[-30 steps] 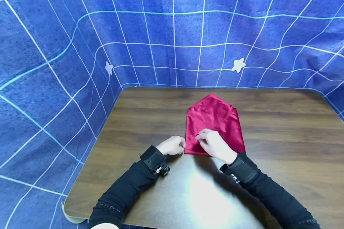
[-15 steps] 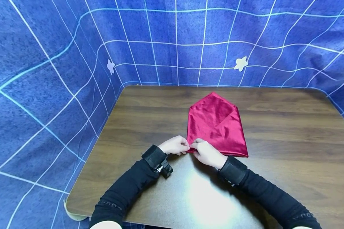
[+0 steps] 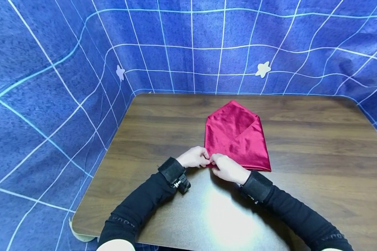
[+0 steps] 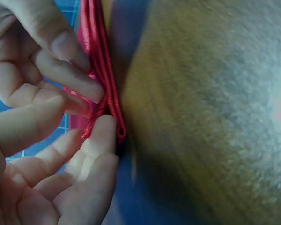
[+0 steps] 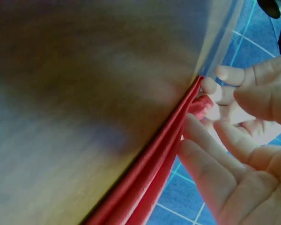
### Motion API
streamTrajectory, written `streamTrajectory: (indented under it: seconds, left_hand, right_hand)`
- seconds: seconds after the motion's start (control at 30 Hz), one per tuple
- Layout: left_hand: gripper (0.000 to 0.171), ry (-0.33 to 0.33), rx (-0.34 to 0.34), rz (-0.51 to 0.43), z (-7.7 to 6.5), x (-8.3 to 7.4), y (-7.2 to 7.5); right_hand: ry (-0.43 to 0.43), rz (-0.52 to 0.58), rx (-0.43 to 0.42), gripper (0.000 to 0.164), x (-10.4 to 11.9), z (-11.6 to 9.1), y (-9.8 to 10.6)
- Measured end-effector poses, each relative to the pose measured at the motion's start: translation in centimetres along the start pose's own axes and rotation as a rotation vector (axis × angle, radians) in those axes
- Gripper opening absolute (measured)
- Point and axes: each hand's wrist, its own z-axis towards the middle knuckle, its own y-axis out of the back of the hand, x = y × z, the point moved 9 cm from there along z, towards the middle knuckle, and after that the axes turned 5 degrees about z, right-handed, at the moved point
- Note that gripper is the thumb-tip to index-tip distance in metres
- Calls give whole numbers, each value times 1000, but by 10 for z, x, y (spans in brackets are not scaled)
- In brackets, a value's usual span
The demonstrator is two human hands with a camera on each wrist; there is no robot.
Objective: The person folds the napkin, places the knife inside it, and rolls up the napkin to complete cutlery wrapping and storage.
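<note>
A crimson satin cloth [image 3: 235, 136] lies folded on the table, its far end tapering to a point and its near edge straight. At its near left corner, my left hand [image 3: 193, 157] holds the fabric between its fingers. Right beside it, my right hand [image 3: 228, 168] pinches a layer of the same corner, and the fingertips of both hands almost meet. In the left wrist view, the cloth [image 4: 97, 47] shows several stacked layers along its edge. From the right wrist, a small loose flap [image 5: 200, 107] of the cloth shows between the two hands. Fingers hide the corner's very tip.
The wooden table [image 3: 157, 129] has a rounded front left corner and a bright glare near its front. Blue grid-patterned fabric [image 3: 176, 35] hangs behind and on the left, with star shapes [image 3: 263, 69] on it. Each wrist wears a black strap [image 3: 172, 169] with a camera.
My right hand has moved left and nearer, from above the cloth to its near left corner. My left hand has shifted slightly right onto that corner. The cloth's outline stays about the same.
</note>
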Motion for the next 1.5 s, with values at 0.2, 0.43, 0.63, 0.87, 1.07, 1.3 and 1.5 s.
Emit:
streamTrajectory:
  seconds: [0.2,0.43,0.63,0.87,1.07,1.3,1.5]
  left_hand:
    - [7,-51,-83,166,3,-4,3]
    - [5,-47,-146,355,0,-5,11]
    - [3,-65,-186,450,-2,-10,15]
    - [12,-81,-221,490,-3,-14,17]
    - [11,-104,-237,550,-4,-21,15]
    - [20,-78,-192,667,0,-26,9]
    - [21,-70,-175,779,1,-32,2]
  right_hand:
    - [34,-46,4,16,-3,-14,16]
    - [1,-242,9,17,-31,-46,43]
    - [-8,-433,-2,23,-48,-70,60]
    - [21,-514,21,25,-58,-80,63]
    - [77,-525,30,23,-59,-85,64]
    - [136,-524,41,25,-56,-90,64]
    - [136,-558,23,17,-54,-91,64]
